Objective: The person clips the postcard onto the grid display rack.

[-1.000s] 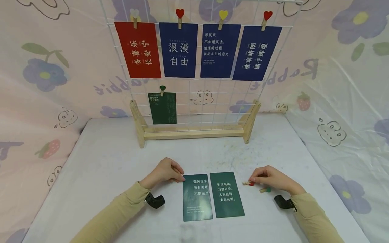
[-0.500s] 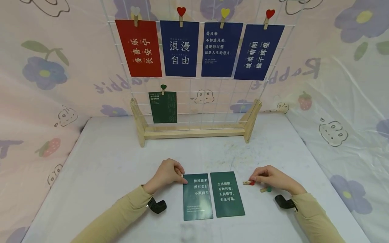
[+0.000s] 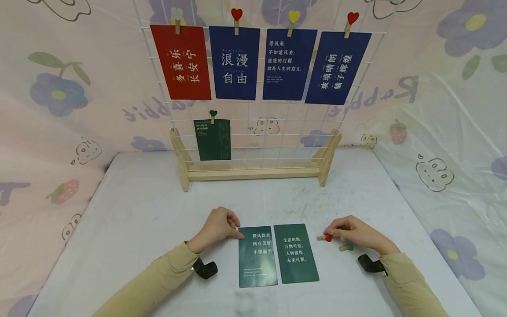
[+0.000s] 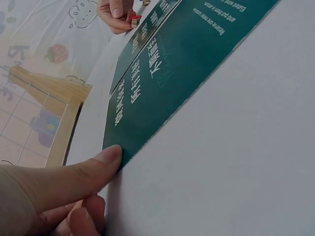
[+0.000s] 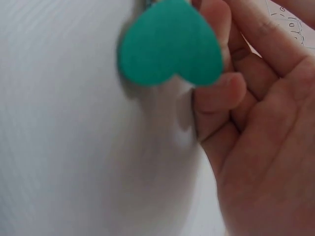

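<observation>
In the head view my left hand (image 3: 218, 223) pinches the top left corner of a green card (image 3: 258, 264) with white writing. Its thumb (image 4: 109, 155) lies over that corner in the left wrist view, with curled fingers below. A second green card (image 3: 296, 259) lies just to the right. My right hand (image 3: 354, 233) has curled fingers, the tips at a small wooden clothespin with a red heart (image 3: 328, 238). Beneath that hand lies another clothespin with a green heart (image 3: 348, 247); its heart (image 5: 172, 44) hides the fingertips in the right wrist view.
A white wire grid on a wooden stand (image 3: 253, 175) stands at the back. Clothespins hold a red card (image 3: 184, 66), several blue cards (image 3: 233, 66) and a small green card (image 3: 214, 143) on it. Printed cloth (image 3: 447, 132) surrounds the white table (image 3: 138, 198).
My left hand has shifted slightly right, its thumb further over the card's corner. The red-heart clothespin has turned at my right fingertips, showing more of its heart.
</observation>
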A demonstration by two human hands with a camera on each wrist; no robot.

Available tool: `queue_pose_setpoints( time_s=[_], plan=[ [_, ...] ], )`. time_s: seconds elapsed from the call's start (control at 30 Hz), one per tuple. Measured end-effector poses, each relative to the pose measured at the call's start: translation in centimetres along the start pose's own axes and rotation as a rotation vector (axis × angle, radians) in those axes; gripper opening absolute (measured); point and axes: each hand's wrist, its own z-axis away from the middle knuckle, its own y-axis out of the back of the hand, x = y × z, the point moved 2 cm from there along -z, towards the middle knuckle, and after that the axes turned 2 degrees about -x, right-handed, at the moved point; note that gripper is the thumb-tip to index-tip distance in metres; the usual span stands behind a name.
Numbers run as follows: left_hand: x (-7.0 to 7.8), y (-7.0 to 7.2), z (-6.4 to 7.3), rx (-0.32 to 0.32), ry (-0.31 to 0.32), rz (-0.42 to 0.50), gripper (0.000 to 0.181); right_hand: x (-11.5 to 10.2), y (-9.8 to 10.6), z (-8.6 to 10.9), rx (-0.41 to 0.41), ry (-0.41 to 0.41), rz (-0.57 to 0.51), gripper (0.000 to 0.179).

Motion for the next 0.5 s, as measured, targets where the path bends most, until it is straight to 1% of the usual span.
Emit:
queue_pose_setpoints(
  time_s=[0.07,0.2,0.3,0.47,0.5],
  plan=[
    [0.25,-0.01,0.17,0.015,0.006,-0.004,0.028,-0.06,0.02,-0.03,0.0,0.008,0.003,0.021],
    [0.78,-0.03,0.34,0.03,-0.008,-0.023,0.028,-0.13,0.08,-0.05,0.004,0.026,0.003,0.021],
    [0.84,-0.09,0.28,0.025,-0.009,-0.036,0.028,-0.17,0.08,-0.07,0.004,0.033,-0.006,0.021],
    [0.49,-0.13,0.09,0.006,0.027,-0.027,0.029,-0.36,-0.03,-0.01,-0.002,0.028,-0.028,0.021],
    [0.41,-0.13,0.07,0.005,0.024,-0.028,0.029,-0.37,-0.06,-0.01,-0.005,0.028,-0.031,0.021]
  ],
)
